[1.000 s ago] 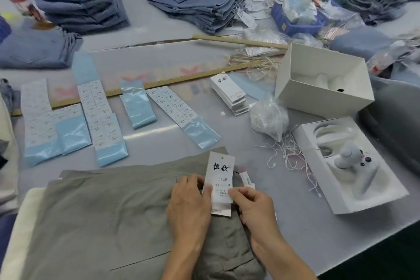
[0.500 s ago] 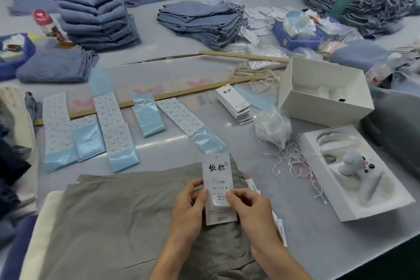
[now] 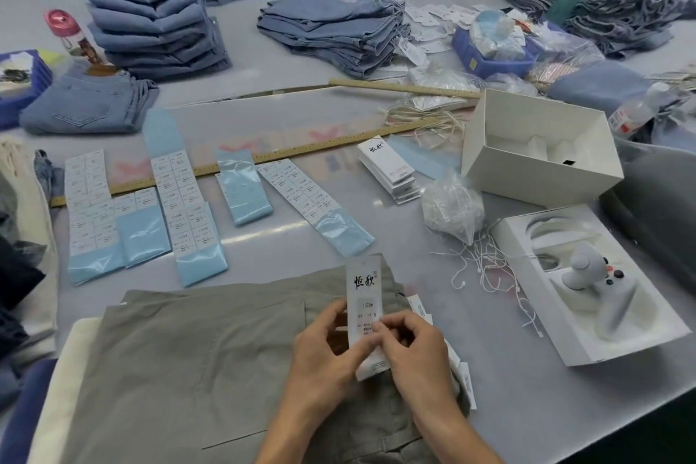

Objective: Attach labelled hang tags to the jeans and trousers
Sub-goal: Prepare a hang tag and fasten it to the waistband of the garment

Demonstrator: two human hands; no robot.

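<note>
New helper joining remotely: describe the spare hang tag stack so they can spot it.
Start at the open white box on the right. Just left of it, below the long ruler, lies the tag stack. Unlike the flat blue-backed sticker sheets further left, it is a thick white pile with black brush lettering.

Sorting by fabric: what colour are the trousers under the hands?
Grey-green trousers, plain; clearest in the head view.

Garment workshop: stacked jeans point(image 3: 150, 11), label sheets point(image 3: 180, 196).
</note>
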